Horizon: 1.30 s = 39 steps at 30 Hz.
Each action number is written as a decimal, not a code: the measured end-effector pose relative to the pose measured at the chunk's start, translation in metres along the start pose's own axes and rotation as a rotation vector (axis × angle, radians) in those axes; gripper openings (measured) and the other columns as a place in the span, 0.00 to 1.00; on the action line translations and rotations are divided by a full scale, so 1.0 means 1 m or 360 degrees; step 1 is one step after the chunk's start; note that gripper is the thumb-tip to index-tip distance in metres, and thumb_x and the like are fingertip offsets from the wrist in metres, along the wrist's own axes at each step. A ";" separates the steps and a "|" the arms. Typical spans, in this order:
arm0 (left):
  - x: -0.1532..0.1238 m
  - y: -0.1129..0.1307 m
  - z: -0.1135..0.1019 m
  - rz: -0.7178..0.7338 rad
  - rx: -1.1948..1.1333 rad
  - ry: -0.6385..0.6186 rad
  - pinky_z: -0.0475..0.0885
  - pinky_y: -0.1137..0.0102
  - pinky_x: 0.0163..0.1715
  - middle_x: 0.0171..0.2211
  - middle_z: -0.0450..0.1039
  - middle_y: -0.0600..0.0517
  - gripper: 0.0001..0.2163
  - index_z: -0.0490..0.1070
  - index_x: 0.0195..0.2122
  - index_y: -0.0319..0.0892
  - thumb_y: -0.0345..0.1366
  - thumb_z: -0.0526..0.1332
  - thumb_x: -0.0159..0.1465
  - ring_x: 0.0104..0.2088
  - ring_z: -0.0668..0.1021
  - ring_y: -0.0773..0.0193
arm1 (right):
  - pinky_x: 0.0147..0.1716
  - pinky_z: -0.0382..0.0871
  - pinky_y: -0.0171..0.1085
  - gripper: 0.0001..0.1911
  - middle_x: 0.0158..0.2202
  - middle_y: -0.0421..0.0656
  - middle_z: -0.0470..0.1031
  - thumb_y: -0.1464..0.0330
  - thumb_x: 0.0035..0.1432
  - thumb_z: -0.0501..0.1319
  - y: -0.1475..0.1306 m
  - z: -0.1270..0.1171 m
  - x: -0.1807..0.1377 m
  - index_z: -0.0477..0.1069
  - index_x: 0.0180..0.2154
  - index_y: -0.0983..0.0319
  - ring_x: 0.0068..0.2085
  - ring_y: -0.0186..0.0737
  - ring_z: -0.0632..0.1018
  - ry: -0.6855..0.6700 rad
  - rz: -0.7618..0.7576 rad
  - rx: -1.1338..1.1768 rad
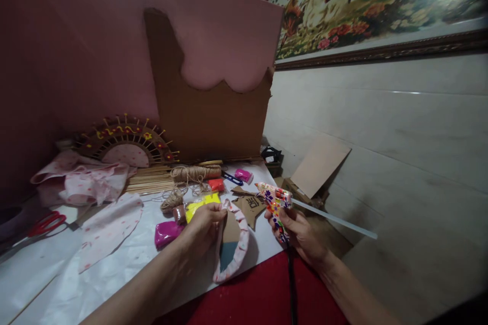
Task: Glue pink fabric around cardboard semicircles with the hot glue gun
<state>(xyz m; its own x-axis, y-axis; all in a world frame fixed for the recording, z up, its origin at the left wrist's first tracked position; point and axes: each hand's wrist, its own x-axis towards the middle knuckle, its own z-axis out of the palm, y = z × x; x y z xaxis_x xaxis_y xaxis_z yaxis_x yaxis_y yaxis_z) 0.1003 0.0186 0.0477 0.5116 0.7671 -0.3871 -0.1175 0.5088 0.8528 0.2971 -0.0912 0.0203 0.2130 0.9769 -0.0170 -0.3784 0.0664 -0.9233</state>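
Observation:
Between the thumb and fingers of my left hand (208, 221) is the upper edge of a half-round cardboard piece (231, 228). Pink spotted cloth (243, 236) is folded in pleats over its curved rim, leaving brown and blue-grey board bare in the middle. My right hand (299, 231) is wrapped round the handle of a flower-patterned glue gun (276, 200), its nozzle pointing up and left. A long clear glue stick (335, 218) sticks out of its back, and a black cord (291, 284) hangs below. The nozzle is apart from the cloth-edged piece.
Behind my hands lie cardboard scraps (249, 205), a yellow clay packet (202, 204), a purple packet (168, 233), twine (196, 173) and a blue cutter (232, 178). Red-handled scissors (48, 224), cut cloth (110, 228) and a decorated fan shape (127, 144) are at left. Tall cardboard (213, 122) stands behind.

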 end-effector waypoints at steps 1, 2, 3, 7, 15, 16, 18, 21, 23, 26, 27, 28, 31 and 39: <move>-0.001 0.001 0.000 0.0011 -0.0012 -0.0001 0.70 0.73 0.22 0.21 0.69 0.57 0.07 0.68 0.27 0.37 0.28 0.57 0.63 0.19 0.72 0.71 | 0.19 0.57 0.27 0.14 0.24 0.38 0.66 0.59 0.56 0.64 0.000 0.000 -0.001 0.75 0.35 0.65 0.22 0.27 0.65 -0.0006 -0.0003 -0.0034; -0.002 0.003 -0.002 0.0023 -0.0022 0.0004 0.70 0.73 0.22 0.19 0.69 0.57 0.08 0.67 0.25 0.37 0.24 0.57 0.62 0.19 0.72 0.70 | 0.18 0.56 0.27 0.15 0.24 0.38 0.66 0.59 0.56 0.64 0.000 0.000 -0.002 0.74 0.35 0.65 0.21 0.27 0.64 -0.0016 -0.0005 -0.0066; -0.005 0.005 -0.004 0.0033 -0.0030 0.0014 0.69 0.74 0.21 0.17 0.68 0.56 0.09 0.66 0.24 0.38 0.22 0.57 0.60 0.18 0.72 0.70 | 0.18 0.54 0.27 0.15 0.24 0.38 0.66 0.59 0.56 0.64 0.000 0.000 -0.002 0.74 0.35 0.65 0.21 0.27 0.63 -0.0031 -0.0005 -0.0096; -0.029 0.008 -0.017 0.0080 -0.0069 0.0071 0.69 0.73 0.18 0.17 0.72 0.52 0.06 0.66 0.24 0.39 0.23 0.61 0.53 0.17 0.74 0.65 | 0.19 0.53 0.28 0.18 0.24 0.39 0.66 0.56 0.55 0.64 -0.001 0.002 -0.005 0.74 0.34 0.67 0.21 0.27 0.63 -0.0122 0.0031 -0.0168; -0.071 -0.006 -0.043 0.0148 -0.0248 0.0105 0.70 0.73 0.18 0.17 0.74 0.53 0.13 0.67 0.26 0.40 0.29 0.71 0.44 0.17 0.75 0.64 | 0.20 0.52 0.29 0.21 0.25 0.40 0.66 0.53 0.56 0.62 -0.001 0.004 -0.004 0.73 0.35 0.66 0.21 0.27 0.64 -0.0175 0.0068 -0.0306; -0.072 -0.008 -0.046 0.0161 -0.0272 0.0108 0.71 0.72 0.18 0.17 0.74 0.53 0.14 0.67 0.26 0.40 0.30 0.71 0.43 0.17 0.76 0.64 | 0.20 0.52 0.30 0.20 0.25 0.40 0.66 0.53 0.56 0.62 0.000 0.004 -0.005 0.73 0.35 0.66 0.21 0.27 0.64 -0.0161 0.0045 -0.0344; -0.072 -0.012 -0.051 0.0181 -0.0301 0.0130 0.72 0.70 0.19 0.18 0.75 0.53 0.14 0.67 0.27 0.40 0.29 0.72 0.43 0.17 0.76 0.63 | 0.20 0.52 0.30 0.20 0.25 0.40 0.66 0.54 0.56 0.62 0.001 0.003 -0.006 0.73 0.35 0.66 0.21 0.28 0.63 -0.0132 0.0003 -0.0424; -0.072 -0.012 -0.054 0.0193 -0.0363 0.0183 0.72 0.69 0.18 0.18 0.75 0.52 0.14 0.67 0.26 0.40 0.28 0.71 0.42 0.17 0.76 0.62 | 0.21 0.54 0.31 0.19 0.25 0.40 0.67 0.54 0.56 0.62 0.002 0.004 -0.008 0.73 0.35 0.65 0.22 0.29 0.63 -0.0100 -0.0018 -0.0525; -0.073 -0.010 -0.053 0.0202 -0.0411 0.0226 0.72 0.69 0.18 0.17 0.74 0.52 0.13 0.66 0.26 0.40 0.28 0.70 0.43 0.17 0.76 0.62 | 0.21 0.56 0.32 0.19 0.25 0.40 0.67 0.54 0.58 0.60 0.002 0.006 -0.010 0.73 0.37 0.65 0.22 0.31 0.64 -0.0071 -0.0062 -0.0666; -0.075 -0.008 -0.051 0.0240 -0.0430 0.0272 0.70 0.71 0.17 0.16 0.73 0.53 0.12 0.66 0.24 0.40 0.27 0.70 0.42 0.16 0.74 0.64 | 0.28 0.64 0.35 0.17 0.31 0.43 0.71 0.56 0.59 0.59 0.002 0.013 -0.013 0.73 0.42 0.62 0.30 0.39 0.71 -0.0079 -0.0316 -0.0993; -0.075 -0.008 -0.051 0.0258 -0.0428 0.0271 0.70 0.72 0.17 0.16 0.73 0.53 0.12 0.67 0.23 0.40 0.27 0.70 0.41 0.16 0.74 0.64 | 0.34 0.65 0.37 0.16 0.35 0.45 0.72 0.58 0.59 0.59 0.003 0.016 -0.014 0.72 0.44 0.61 0.35 0.42 0.72 -0.0094 -0.0404 -0.1074; -0.075 -0.008 -0.051 0.0277 -0.0425 0.0269 0.70 0.72 0.17 0.16 0.72 0.53 0.12 0.67 0.23 0.39 0.26 0.70 0.41 0.16 0.74 0.65 | 0.39 0.65 0.38 0.16 0.39 0.46 0.72 0.60 0.60 0.59 0.004 0.019 -0.015 0.71 0.46 0.61 0.40 0.44 0.72 -0.0104 -0.0489 -0.1153; -0.074 -0.009 -0.053 0.0314 -0.0421 0.0254 0.70 0.73 0.17 0.16 0.73 0.53 0.11 0.68 0.23 0.39 0.26 0.69 0.41 0.16 0.74 0.66 | 0.47 0.63 0.41 0.16 0.45 0.47 0.70 0.68 0.62 0.56 0.009 0.025 -0.018 0.67 0.51 0.60 0.46 0.46 0.71 -0.0064 -0.0703 -0.1508; -0.076 -0.009 -0.054 0.0319 -0.0457 0.0267 0.70 0.73 0.17 0.16 0.73 0.54 0.11 0.68 0.23 0.39 0.27 0.69 0.41 0.16 0.74 0.66 | 0.42 0.67 0.45 0.20 0.42 0.49 0.69 0.72 0.59 0.54 0.017 0.028 -0.013 0.65 0.54 0.63 0.43 0.49 0.73 0.0072 -0.0780 -0.2339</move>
<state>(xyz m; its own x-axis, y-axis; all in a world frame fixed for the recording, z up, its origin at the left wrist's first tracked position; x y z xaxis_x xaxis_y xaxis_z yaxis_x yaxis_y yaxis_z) 0.0163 -0.0229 0.0505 0.3106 0.9036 -0.2951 -0.4468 0.4128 0.7937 0.2624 -0.0974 0.0158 0.0835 0.9115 0.4028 0.9155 0.0895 -0.3922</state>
